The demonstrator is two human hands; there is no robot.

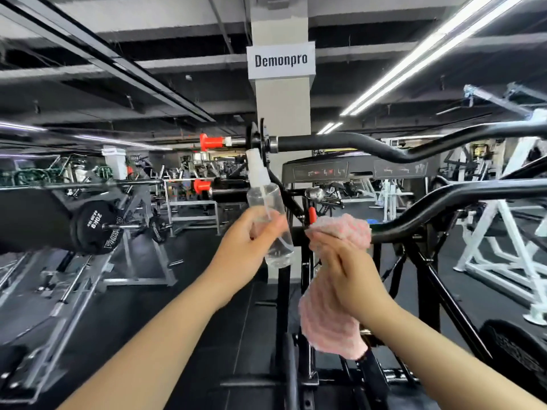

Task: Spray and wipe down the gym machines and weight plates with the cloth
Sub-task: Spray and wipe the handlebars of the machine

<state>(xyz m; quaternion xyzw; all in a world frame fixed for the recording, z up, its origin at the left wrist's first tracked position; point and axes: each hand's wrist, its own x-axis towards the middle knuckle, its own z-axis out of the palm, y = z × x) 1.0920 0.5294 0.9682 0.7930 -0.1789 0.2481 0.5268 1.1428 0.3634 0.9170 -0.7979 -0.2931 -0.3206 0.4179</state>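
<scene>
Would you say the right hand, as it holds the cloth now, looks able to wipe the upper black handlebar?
Probably yes: the right hand presses the pink cloth on the lower bar, and the upper handlebar lies just above, nothing between.

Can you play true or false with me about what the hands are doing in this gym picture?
1. The left hand holds a clear spray bottle. True.
2. The cloth is blue. False: it is pink.
3. The right hand presses the cloth on a black curved bar. True.
4. The sign on the pillar says "Gym". False: it says "Demonpro".
5. The weight plate on the left reads 20KG. True.
</scene>
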